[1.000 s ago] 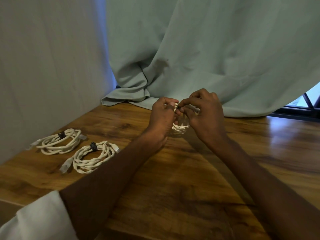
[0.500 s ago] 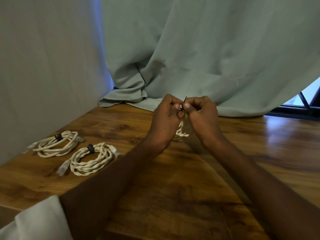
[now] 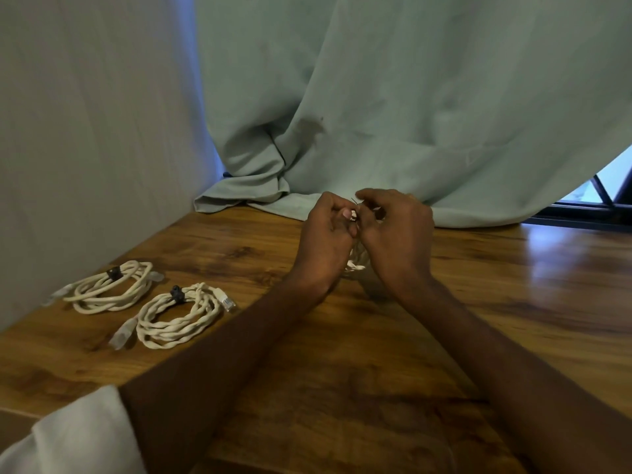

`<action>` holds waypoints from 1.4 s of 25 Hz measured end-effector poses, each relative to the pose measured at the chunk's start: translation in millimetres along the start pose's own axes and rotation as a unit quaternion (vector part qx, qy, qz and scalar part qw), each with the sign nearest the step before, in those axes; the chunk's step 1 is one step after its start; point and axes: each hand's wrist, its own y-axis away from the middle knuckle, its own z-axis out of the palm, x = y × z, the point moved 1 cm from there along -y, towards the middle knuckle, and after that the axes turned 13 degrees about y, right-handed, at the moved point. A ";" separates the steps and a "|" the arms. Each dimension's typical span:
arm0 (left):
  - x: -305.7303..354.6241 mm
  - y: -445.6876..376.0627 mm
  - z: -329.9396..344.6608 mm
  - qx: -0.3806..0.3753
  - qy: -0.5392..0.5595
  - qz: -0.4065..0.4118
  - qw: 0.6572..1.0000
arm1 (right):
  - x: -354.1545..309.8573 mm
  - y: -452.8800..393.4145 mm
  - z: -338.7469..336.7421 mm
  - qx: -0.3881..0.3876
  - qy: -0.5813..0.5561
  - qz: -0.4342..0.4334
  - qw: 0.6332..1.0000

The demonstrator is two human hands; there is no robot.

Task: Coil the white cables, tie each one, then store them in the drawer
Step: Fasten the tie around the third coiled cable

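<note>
Above the middle of the wooden table (image 3: 393,371), my left hand (image 3: 326,239) and my right hand (image 3: 393,230) are pressed close together around a coiled white cable (image 3: 355,265). Only the bottom of the coil shows between the wrists. Both sets of fingers pinch a thin dark tie (image 3: 354,202) at the top of the coil, and its tip sticks up between the thumbs. On the left of the table lie two coiled white cables, one (image 3: 109,287) near the wall and one (image 3: 178,316) beside it, each bound with a dark tie.
A white wall (image 3: 85,131) borders the table on the left. A pale green curtain (image 3: 410,114) hangs behind and drapes onto the table's back edge. A dark window frame (image 3: 595,206) shows at the far right. No drawer is in view.
The hands have stayed together on the coil with small shifts of the fingers on the tie. The right hand's fingers now reach further over the top. The two tied cables have not moved.
</note>
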 end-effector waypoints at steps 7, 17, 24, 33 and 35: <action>-0.1 -3.6 -2.4 0.029 -0.046 0.044 0.998 | -6.1 2.3 -9.0 -0.007 -0.046 0.023 0.999; -0.2 -0.3 2.7 0.046 -0.074 0.051 0.995 | 0.2 0.4 -2.6 -0.042 -0.002 0.052 0.998; -0.5 -0.6 2.2 0.039 -0.072 0.060 0.995 | 1.6 0.6 -3.4 -0.023 -0.028 0.063 0.997; 4.0 -2.1 -2.3 0.019 -0.059 0.079 0.995 | 0.9 0.0 -1.8 -0.021 -0.035 0.002 0.999; 4.3 -2.0 -2.1 0.013 -0.046 0.074 0.996 | 2.4 -0.8 -0.8 -0.019 -0.024 -0.018 0.999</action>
